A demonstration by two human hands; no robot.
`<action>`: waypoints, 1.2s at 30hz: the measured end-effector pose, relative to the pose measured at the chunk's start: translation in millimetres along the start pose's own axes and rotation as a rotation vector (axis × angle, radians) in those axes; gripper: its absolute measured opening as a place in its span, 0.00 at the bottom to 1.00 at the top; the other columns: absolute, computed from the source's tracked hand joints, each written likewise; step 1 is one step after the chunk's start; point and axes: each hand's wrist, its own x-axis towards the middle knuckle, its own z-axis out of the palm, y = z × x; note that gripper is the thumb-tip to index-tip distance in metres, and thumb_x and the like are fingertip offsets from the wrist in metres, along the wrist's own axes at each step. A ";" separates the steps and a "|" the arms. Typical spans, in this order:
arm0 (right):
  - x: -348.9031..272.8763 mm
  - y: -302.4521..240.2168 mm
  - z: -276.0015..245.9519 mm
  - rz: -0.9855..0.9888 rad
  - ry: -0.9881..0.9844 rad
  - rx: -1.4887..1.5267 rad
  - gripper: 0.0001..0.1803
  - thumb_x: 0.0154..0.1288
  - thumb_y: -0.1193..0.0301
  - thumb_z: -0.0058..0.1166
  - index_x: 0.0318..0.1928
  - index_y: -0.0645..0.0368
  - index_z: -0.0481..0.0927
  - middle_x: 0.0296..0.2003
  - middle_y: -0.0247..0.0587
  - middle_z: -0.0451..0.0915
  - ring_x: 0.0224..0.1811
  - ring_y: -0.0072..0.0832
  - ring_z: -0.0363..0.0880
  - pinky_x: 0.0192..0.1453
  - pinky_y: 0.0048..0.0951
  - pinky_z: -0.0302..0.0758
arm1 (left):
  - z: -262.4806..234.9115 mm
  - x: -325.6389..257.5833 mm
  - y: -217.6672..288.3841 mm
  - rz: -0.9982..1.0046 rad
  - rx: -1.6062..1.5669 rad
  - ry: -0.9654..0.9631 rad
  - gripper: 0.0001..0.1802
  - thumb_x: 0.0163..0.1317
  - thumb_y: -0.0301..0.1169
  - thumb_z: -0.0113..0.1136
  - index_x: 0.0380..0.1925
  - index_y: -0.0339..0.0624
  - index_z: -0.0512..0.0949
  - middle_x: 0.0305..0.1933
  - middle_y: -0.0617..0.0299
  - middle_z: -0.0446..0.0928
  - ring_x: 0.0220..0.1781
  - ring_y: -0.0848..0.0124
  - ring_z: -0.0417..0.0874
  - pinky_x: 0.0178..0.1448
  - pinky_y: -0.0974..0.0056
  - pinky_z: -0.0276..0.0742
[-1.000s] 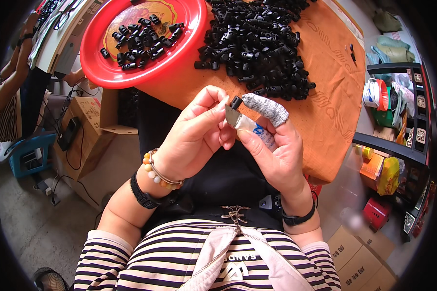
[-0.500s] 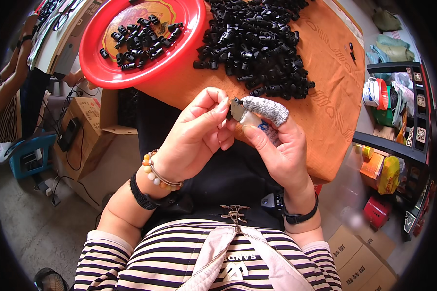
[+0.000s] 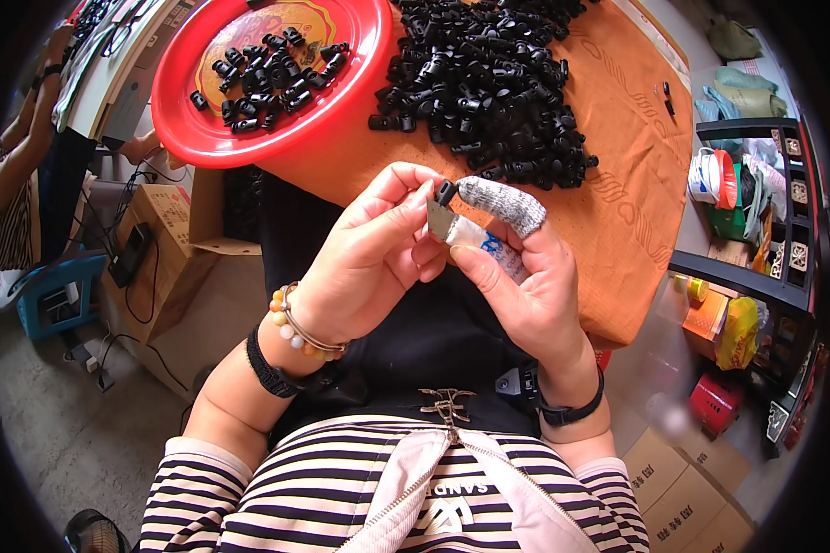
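Thumb and fingertips of my left hand (image 3: pixel 373 235) pinch a small black plastic part (image 3: pixel 444 192), most of it covered by the fingers. My right hand (image 3: pixel 546 286) grips a short blade (image 3: pixel 441 219) by its handle (image 3: pixel 489 245), which is wrapped in white with blue print. A grey knit finger cover (image 3: pixel 507 203) sits on the right index finger, whose tip is close to the black part. The blade's flat metal lies against or just beside that part; its edge is hidden near the left fingers.
Beyond my hands, a big heap of black parts (image 3: pixel 480 88) covers the orange tablecloth (image 3: pixel 618 184). A red round tray (image 3: pixel 180 120) holds several similar parts at the far left. Cardboard boxes (image 3: pixel 161 235) stand left; a black shelf (image 3: pixel 747 281) stands right. Another person's arm (image 3: pixel 32 129) shows far left.
The blade has tilted and shifted slightly left and down between my hands. More of the black part now shows above it. Heap and tray look the same.
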 end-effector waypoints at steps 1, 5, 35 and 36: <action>0.5 0.6 0.4 -0.010 0.004 0.008 0.19 0.60 0.76 0.55 0.52 0.64 0.71 0.34 0.35 0.79 0.32 0.11 0.71 0.34 0.14 0.70 | -0.4 0.0 0.1 -0.002 0.004 -0.009 0.08 0.66 0.32 0.48 0.43 0.45 0.67 0.34 0.68 0.71 0.30 0.81 0.69 0.33 0.73 0.65; 0.3 -0.2 -0.9 0.010 -0.014 0.043 0.18 0.60 0.77 0.55 0.52 0.64 0.71 0.37 0.35 0.79 0.35 0.12 0.73 0.37 0.15 0.71 | -5.0 0.3 0.5 -0.008 0.003 -0.064 0.08 0.66 0.33 0.48 0.43 0.45 0.67 0.34 0.68 0.71 0.30 0.81 0.69 0.32 0.73 0.65; 24.8 6.0 6.9 0.103 -0.021 0.357 0.24 0.64 0.70 0.53 0.56 0.69 0.64 0.44 0.38 0.73 0.43 0.13 0.69 0.47 0.15 0.68 | -3.8 3.1 -2.1 -0.107 -0.010 -0.072 0.12 0.67 0.33 0.47 0.48 0.44 0.68 0.33 0.67 0.70 0.27 0.80 0.68 0.33 0.73 0.68; 25.4 9.1 6.2 0.102 -0.020 0.357 0.24 0.64 0.70 0.53 0.56 0.69 0.64 0.44 0.38 0.73 0.43 0.13 0.69 0.47 0.15 0.68 | -4.3 3.4 -2.1 -0.107 -0.009 -0.073 0.12 0.67 0.33 0.47 0.48 0.44 0.68 0.33 0.67 0.70 0.27 0.80 0.68 0.33 0.73 0.68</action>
